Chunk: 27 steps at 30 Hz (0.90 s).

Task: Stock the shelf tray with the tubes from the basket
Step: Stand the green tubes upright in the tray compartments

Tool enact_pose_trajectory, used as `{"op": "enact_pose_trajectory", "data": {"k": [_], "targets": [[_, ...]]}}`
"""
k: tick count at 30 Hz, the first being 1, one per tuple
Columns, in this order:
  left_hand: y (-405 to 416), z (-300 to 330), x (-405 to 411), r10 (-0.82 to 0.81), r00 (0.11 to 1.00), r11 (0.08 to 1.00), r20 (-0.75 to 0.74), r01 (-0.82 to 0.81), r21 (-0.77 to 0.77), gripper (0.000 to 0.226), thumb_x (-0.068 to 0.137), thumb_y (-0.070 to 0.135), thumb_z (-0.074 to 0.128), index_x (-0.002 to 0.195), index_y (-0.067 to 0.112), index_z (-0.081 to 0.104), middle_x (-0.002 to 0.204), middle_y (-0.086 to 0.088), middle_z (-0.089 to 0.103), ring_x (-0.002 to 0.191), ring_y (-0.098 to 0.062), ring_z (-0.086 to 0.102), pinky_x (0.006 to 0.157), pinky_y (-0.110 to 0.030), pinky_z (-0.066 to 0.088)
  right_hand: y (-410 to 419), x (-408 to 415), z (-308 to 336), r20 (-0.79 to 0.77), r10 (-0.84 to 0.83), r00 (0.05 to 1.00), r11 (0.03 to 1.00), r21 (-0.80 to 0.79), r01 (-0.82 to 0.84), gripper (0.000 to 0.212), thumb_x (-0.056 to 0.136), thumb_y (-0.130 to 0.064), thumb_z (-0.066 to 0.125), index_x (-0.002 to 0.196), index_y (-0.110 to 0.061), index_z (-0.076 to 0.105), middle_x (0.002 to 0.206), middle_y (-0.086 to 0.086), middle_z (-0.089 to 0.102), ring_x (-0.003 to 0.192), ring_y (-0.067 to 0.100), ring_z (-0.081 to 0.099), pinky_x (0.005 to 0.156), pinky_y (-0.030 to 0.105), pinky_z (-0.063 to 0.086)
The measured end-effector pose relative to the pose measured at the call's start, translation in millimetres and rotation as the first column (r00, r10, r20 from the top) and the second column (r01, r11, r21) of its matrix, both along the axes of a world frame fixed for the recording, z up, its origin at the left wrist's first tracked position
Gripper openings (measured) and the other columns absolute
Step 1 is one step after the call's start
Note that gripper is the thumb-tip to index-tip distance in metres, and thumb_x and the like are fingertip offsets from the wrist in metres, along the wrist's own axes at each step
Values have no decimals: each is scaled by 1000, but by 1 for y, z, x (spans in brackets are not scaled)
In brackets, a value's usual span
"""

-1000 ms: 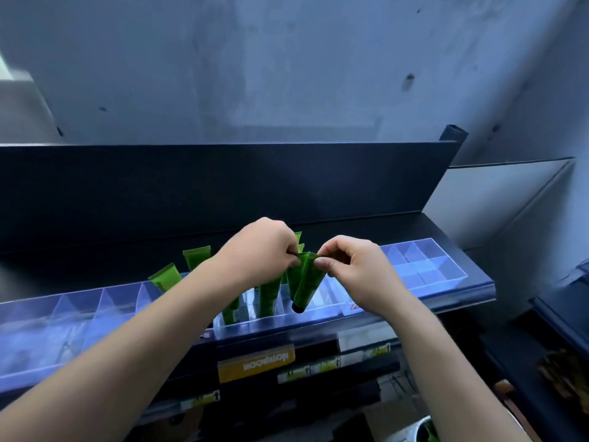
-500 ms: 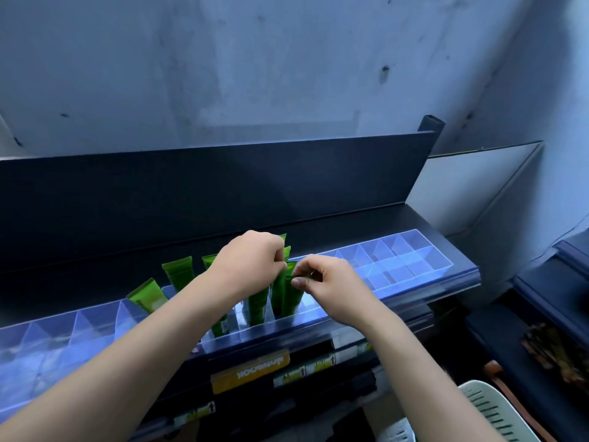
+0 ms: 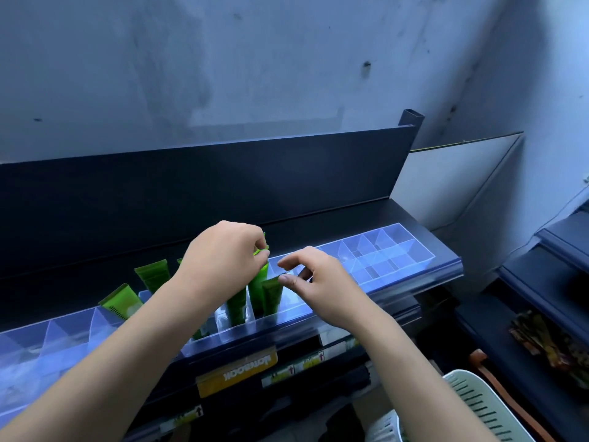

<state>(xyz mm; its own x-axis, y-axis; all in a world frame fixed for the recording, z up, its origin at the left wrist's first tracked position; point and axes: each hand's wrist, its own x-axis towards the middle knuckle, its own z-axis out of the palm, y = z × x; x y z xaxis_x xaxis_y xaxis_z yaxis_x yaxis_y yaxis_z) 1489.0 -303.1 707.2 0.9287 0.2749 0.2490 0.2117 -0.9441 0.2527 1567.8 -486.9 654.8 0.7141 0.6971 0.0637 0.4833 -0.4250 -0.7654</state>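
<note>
A clear divided shelf tray [image 3: 398, 250] runs along the front of the black shelf. Several green tubes stand in its middle compartments, among them a leaning tube [image 3: 122, 301] and an upright one [image 3: 153, 275] to the left. My left hand [image 3: 223, 260] pinches the crimped top of a tall green tube [image 3: 259, 279]. Just in front of it stands a shorter green tube [image 3: 272, 298]. My right hand [image 3: 315, 282] hovers beside it with thumb and forefinger apart; the thumb tip touches the tube's top edge. The pale slotted basket [image 3: 471, 400] shows at the bottom right.
The tray compartments to the right of my hands and at the far left hold no tubes. A black back panel [image 3: 223, 186] rises behind the shelf. A yellow label [image 3: 237, 371] hangs under the tray. At the right, a dark shelf unit carries colourful packets [image 3: 548, 339].
The tube that my right hand held now stands in a tray compartment, and that hand's fingers have opened off it. The view has tilted down, bringing the basket into sight.
</note>
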Motion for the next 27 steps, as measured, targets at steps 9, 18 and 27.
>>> {"op": "enact_pose_trajectory", "data": {"k": [9, 18, 27], "targets": [[-102, -16, 34, -321, 944, 946, 80, 324, -14, 12, 91, 33, 63, 89, 25, 72, 85, 8, 70, 85, -20, 62, 73, -38, 54, -116, 23, -20, -7, -242, 970, 969, -51, 241, 18, 99, -30, 69, 118, -28, 71, 110, -14, 66, 89, 2, 63, 82, 13, 46], [-286, -143, 47, -614, 697, 786, -371, 581, -211, 18, 87, 32, 55, 92, 20, 67, 90, -2, 72, 89, -26, 65, 68, -32, 50, -340, -10, -136, -88, -663, 744, 682, -480, 551, 7, 94, -29, 72, 99, -33, 73, 101, -9, 75, 100, 15, 69, 84, 25, 48], [-406, -273, 61, -577, 333, 697, -746, 677, -237, 34, 88, 23, 62, 121, 15, 65, 115, -9, 69, 111, -33, 65, 89, -42, 58, -416, -85, -257, -295, -631, 718, 646, -712, 275, 24, 92, -36, 72, 113, -25, 74, 116, 2, 75, 110, 24, 69, 85, 29, 49]]}}
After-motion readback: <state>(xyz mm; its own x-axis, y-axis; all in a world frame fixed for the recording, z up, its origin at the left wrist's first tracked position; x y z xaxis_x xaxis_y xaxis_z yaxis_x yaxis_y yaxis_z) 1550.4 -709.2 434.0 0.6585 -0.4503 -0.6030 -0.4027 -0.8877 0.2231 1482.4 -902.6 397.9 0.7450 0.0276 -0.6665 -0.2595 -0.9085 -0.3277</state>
